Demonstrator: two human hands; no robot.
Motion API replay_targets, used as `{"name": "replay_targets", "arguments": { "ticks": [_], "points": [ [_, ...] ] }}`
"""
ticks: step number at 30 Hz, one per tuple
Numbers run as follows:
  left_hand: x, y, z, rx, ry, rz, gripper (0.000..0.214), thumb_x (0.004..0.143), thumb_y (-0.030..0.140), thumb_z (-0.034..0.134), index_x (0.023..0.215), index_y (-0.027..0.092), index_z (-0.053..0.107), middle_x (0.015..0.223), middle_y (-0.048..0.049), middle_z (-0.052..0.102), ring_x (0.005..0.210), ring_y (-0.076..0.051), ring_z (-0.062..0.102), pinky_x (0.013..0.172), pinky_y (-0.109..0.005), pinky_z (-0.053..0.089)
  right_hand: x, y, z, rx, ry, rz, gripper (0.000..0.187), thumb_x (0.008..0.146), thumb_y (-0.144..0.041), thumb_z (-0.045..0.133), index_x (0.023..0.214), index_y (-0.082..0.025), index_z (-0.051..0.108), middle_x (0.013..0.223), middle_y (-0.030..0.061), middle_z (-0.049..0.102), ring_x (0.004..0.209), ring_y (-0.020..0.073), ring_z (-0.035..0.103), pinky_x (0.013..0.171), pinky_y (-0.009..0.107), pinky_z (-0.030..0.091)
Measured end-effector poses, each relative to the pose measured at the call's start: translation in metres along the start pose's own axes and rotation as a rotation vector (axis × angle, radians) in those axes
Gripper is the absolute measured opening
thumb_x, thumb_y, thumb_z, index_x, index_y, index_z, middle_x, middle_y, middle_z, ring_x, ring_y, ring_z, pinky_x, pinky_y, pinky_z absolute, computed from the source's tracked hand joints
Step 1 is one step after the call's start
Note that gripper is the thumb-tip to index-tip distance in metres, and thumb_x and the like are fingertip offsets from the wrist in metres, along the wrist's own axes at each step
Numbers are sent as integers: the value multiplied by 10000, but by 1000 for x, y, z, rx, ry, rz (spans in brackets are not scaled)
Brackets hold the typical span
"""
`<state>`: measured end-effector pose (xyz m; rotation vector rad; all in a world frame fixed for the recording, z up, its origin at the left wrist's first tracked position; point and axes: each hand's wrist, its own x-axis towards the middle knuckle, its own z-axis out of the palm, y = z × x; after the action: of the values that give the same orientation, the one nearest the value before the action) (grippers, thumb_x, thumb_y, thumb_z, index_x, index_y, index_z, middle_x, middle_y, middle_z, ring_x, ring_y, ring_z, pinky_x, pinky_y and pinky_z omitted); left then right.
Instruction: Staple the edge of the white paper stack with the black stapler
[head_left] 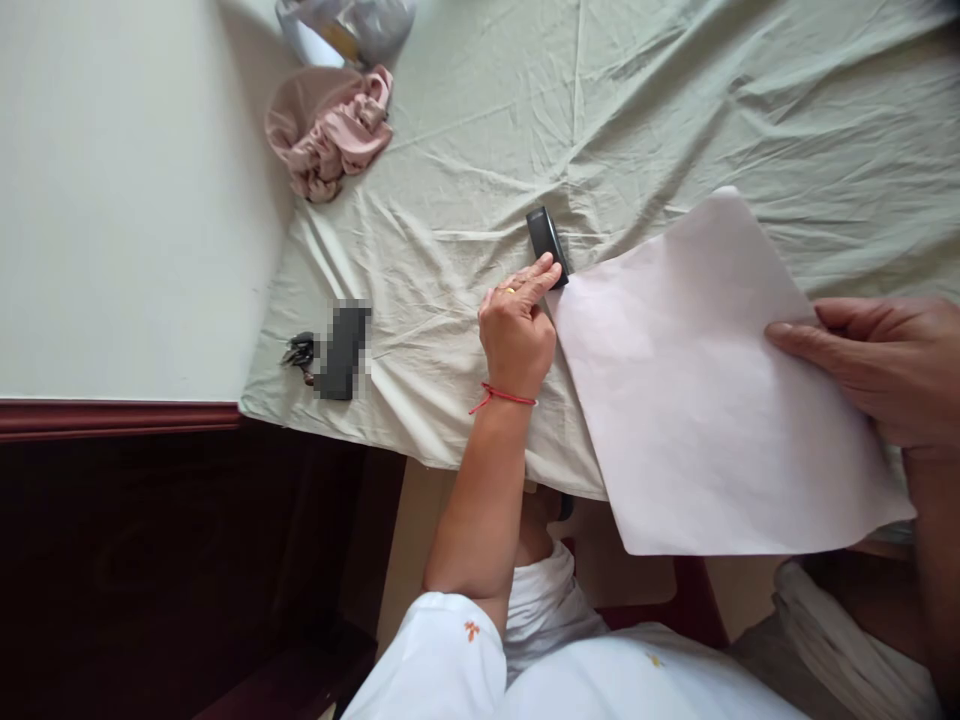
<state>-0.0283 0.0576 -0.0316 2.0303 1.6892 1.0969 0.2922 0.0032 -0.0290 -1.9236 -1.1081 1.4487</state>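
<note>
A small black stapler [547,240] lies on the cloth-covered table. The fingers of my left hand [521,320] press on its near end, and the thumb side is partly hidden. One corner of a white sheet of paper [690,390] meets that same end of the stapler. Whether there is more than one sheet I cannot tell. At the right, my right hand [885,360] is closed on the paper's edge, thumb on top and fingers beneath. The paper is held tilted, and its lower part hangs past the table's front edge.
A pale green, wrinkled cloth [465,180] covers the table. On the left lie a dark blurred-out item [345,350] and some keys [300,350]. Farther back are a pink scrunched fabric [330,130] and a plastic bag [360,25], beside a white wall [127,200].
</note>
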Motion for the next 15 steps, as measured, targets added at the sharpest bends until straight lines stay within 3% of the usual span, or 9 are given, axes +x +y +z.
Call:
{"name": "replay_targets", "arguments": {
  "ticks": [4, 7, 11, 15],
  "points": [
    [4, 4, -2, -54, 29, 41, 407, 906, 24, 450, 1097, 237, 740, 1283, -18, 689, 1262, -181, 596, 1162, -358, 426, 3, 12, -6, -195, 128, -73, 623, 702, -729, 775, 1165, -315, 726, 976, 38, 701, 572, 118, 594, 344, 138, 379],
    [5, 6, -4, -29, 35, 52, 345, 964, 82, 448, 1112, 234, 720, 1237, -35, 682, 1249, -186, 585, 1135, -346, 436, 4, 17, -9, -189, 108, -67, 660, 665, -757, 785, 1155, -318, 735, 963, 42, 697, 582, 119, 594, 356, 139, 397],
    [5, 2, -1, 99, 40, 115, 327, 967, 273, 599, 1280, 247, 689, 1213, -102, 604, 1166, -234, 562, 1076, -369, 448, 2, 11, -7, -153, 62, -30, 714, 617, -787, 792, 1145, -310, 739, 973, 55, 694, 588, 127, 599, 367, 146, 409],
    [6, -1, 0, 241, -80, 107, 396, 975, 359, 594, 1353, 255, 645, 1164, -105, 629, 1047, -245, 563, 1041, -403, 441, 3, 12, -8, -163, 43, -49, 720, 635, -787, 779, 1162, -299, 732, 978, 62, 697, 582, 135, 596, 358, 153, 401]
  ]
}}
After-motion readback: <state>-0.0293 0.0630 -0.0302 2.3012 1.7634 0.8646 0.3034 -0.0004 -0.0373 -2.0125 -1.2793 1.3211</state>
